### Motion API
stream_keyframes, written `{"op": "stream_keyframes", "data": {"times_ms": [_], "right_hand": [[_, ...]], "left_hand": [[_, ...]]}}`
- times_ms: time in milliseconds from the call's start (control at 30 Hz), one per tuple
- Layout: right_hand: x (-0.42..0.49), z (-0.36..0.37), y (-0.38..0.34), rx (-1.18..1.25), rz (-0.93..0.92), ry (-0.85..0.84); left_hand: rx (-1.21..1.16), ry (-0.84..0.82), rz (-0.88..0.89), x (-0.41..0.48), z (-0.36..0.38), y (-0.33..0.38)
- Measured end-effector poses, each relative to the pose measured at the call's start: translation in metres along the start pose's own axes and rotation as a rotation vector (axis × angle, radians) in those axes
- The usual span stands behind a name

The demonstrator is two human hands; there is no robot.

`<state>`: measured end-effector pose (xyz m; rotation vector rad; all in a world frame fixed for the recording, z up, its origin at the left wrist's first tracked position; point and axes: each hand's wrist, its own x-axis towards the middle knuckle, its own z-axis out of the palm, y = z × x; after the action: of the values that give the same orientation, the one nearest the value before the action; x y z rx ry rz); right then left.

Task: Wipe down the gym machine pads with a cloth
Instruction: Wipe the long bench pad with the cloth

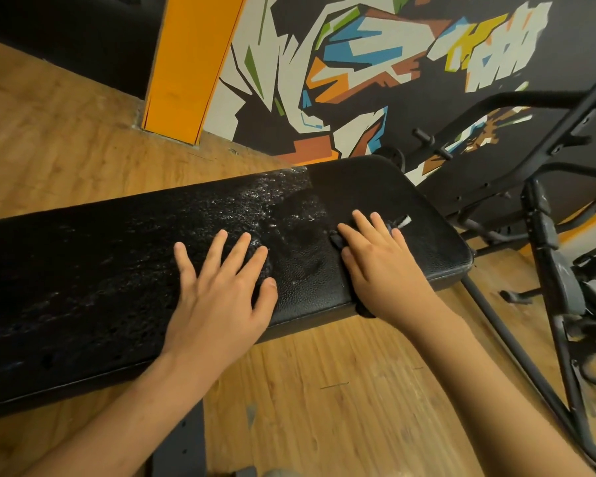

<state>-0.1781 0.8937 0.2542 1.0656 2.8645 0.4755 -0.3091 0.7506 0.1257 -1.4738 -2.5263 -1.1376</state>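
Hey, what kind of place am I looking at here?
Most likely a gym: a long black padded bench stands on a wood-look floor, with black metal exercise frames beside it and a bold graffiti-style mural on the wall.

Long black textured pad [83, 287], lying flat, wet-speckled across left and middle; dark cloth [336, 241] flat near right end, mostly hidden.

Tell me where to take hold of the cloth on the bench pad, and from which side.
Probably the raised fold of the cloth beside the index finger of the right hand, pinched from the left, where bare pad leaves room. The rest lies flat under that palm; only a white-tagged corner shows past the fingers.
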Motion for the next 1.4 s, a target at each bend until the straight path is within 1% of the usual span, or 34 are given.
{"op": "stream_keyframes", "data": {"times_ms": [67,167,267,367,533,700,800,867,933,1100,1200,1400], "right_hand": [[0.022,-0.003,-0.001,0.002,-0.006,-0.025],[0.038,-0.004,-0.002,0.004,0.007,-0.020],[0.013,-0.003,-0.004,0.025,0.008,-0.024],[-0.011,0.000,-0.005,0.009,-0.002,0.008],[0.011,-0.004,0.000,0.020,-0.025,-0.032],[-0.001,0.001,-0.001,0.027,0.000,0.027],[0.001,-0.001,-0.002,0.003,-0.002,-0.003],[0.015,-0.002,-0.001,0.003,-0.008,-0.029],[0.036,-0.001,0.002,0.019,-0.010,-0.019],[0.115,-0.001,0.009,0.050,0.031,-0.005],[0.155,-0.002,0.004,0.055,-0.017,-0.041],[0.180,-0.003,-0.010,0.042,-0.002,-0.037]], "left_hand": [[0.002,-0.002,0.008,0.000,0.000,0.000],[0.005,0.004,-0.003,-0.001,0.000,0.001],[-0.001,0.001,-0.003,-0.001,-0.001,0.002],[0.004,-0.006,0.006,0.000,0.000,0.000],[0.012,-0.012,0.007,0.001,0.000,0.000],[0.002,-0.019,0.011,0.000,0.001,0.000],[0.002,-0.017,0.011,0.000,0.002,-0.001],[0.001,-0.012,0.014,0.001,0.003,-0.001],[0.004,-0.005,0.017,0.001,0.004,-0.001],[0.003,0.009,0.007,0.002,0.006,-0.001],[0.007,0.018,0.012,0.002,0.008,-0.002],[0.006,0.027,-0.001,0.001,0.008,-0.002]]}}
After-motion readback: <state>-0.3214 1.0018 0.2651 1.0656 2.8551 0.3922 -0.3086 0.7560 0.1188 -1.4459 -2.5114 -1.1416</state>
